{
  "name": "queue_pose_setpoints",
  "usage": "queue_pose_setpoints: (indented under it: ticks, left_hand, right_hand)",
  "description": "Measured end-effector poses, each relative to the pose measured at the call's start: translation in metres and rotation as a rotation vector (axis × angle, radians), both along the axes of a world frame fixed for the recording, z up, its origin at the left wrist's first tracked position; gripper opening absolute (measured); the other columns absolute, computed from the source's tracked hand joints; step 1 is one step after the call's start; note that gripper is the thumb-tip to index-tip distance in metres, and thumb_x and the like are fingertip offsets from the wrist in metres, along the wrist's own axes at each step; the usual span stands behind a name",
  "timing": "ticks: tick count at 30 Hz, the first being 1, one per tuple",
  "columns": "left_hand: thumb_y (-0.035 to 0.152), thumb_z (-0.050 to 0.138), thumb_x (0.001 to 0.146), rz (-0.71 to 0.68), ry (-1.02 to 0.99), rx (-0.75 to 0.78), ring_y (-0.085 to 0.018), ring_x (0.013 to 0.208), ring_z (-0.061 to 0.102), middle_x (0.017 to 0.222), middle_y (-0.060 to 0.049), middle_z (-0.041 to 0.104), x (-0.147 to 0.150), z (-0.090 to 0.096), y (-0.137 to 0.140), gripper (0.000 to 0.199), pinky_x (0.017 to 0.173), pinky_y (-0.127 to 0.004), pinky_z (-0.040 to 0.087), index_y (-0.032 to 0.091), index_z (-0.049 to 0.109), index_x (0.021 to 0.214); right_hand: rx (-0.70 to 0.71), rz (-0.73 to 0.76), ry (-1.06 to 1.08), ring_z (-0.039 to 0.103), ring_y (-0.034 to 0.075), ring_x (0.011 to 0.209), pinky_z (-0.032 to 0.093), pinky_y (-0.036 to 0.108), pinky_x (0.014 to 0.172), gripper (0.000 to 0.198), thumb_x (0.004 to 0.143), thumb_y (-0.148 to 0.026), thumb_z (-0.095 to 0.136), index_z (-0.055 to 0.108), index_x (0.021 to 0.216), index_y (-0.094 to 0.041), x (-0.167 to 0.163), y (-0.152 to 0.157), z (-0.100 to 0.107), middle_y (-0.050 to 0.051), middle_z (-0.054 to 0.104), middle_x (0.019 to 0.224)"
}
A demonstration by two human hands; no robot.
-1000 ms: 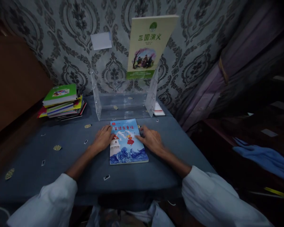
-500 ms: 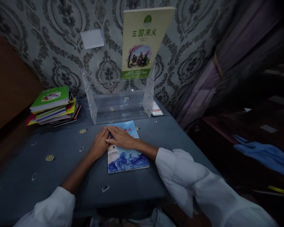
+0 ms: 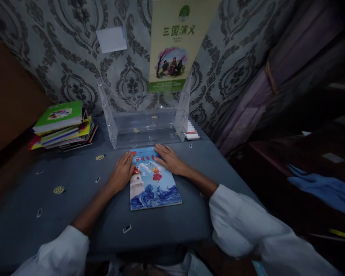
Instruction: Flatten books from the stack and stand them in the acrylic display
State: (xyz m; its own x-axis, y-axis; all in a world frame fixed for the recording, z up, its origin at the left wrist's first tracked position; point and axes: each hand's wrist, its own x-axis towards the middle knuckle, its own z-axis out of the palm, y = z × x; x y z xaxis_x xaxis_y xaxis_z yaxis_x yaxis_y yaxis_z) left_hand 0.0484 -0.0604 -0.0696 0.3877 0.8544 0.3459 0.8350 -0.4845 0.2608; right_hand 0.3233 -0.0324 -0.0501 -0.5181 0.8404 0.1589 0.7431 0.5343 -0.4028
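A blue children's book with painted waves, a lighthouse and a red-clad figure lies flat on the table, cover up. Along its left edge rests my left hand, fingers stretched out and touching the cover's side. My right hand lies flat with fingers extended over the book's upper right corner, covering part of the red title. Just behind the book stands a clear acrylic rack. A pale green book is propped upright in the rack's upper right part.
To the left sits a stack of books with a green one on top. A patterned wall closes off the back, with a white card on it. Right of the table are a purple curtain and a blue glove.
My right hand has slid across the cover to the right, away from my left hand, uncovering the picture and most of the title. My left hand stays at the left edge.
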Motion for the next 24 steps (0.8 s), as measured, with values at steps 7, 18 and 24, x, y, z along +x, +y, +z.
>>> queue_pose_setpoints:
  ticks: [7,18,24]
  left_hand:
    - [0.046,0.029,0.104,-0.061,0.084,-0.159,-0.025,0.152,0.029,0.162,-0.014,0.036,-0.007,0.012,0.009,0.058,0.122,-0.046,0.03,0.015,0.038,0.154]
    - [0.066,0.018,0.102,-0.188,0.283,-0.319,-0.027,0.157,0.008,0.168,-0.013,0.013,-0.008,0.035,0.028,0.079,0.125,-0.054,0.012,0.015,0.017,0.161]
    - [0.069,0.019,0.1,-0.293,0.341,-0.283,-0.026,0.157,0.008,0.169,-0.011,0.013,-0.009,0.039,0.036,0.081,0.126,-0.051,0.009,0.016,0.015,0.162]
  right_hand:
    - [-0.119,-0.004,0.29,0.035,0.024,0.15,0.022,0.053,0.126,0.062,0.105,-0.059,0.024,0.046,0.15,-0.023,0.013,0.013,-0.01,0.009,0.045,0.157]
    - [-0.173,-0.009,0.432,0.039,0.026,0.148,0.023,0.052,0.125,0.067,0.1,-0.069,0.03,0.054,0.146,-0.027,0.014,0.018,-0.01,0.006,0.051,0.153]
    - [-0.232,-0.024,0.52,0.045,0.027,0.144,0.028,0.05,0.124,0.075,0.096,-0.076,0.031,0.057,0.143,-0.024,0.016,0.018,-0.004,0.008,0.053,0.152]
